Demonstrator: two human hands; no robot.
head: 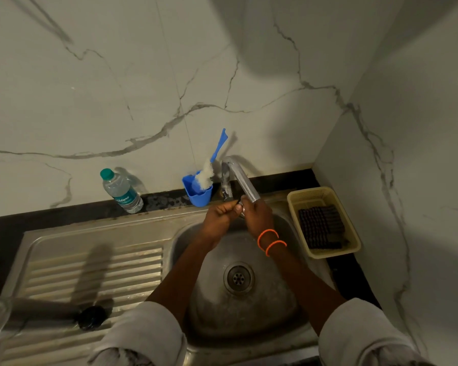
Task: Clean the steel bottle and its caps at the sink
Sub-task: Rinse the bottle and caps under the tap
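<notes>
Both hands meet under the tap [245, 182] over the sink [185, 233]. Left hand [220, 216] and right hand [257, 213] curl round a small dark cap [238, 202], mostly hidden. Steel bottle [43, 309] lies on the drainboard [95, 265], black cap [92, 317] touching it. Best to turn the cap under the stream, grip firm.

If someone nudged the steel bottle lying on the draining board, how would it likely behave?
The steel bottle lies on its side across the ribbed draining board, so it would probably roll or rock rather than slide cleanly. Its metal body looks rigid, not crushable. If wet, it may feel slippery, though the dim, blurred view does not show this.
</notes>
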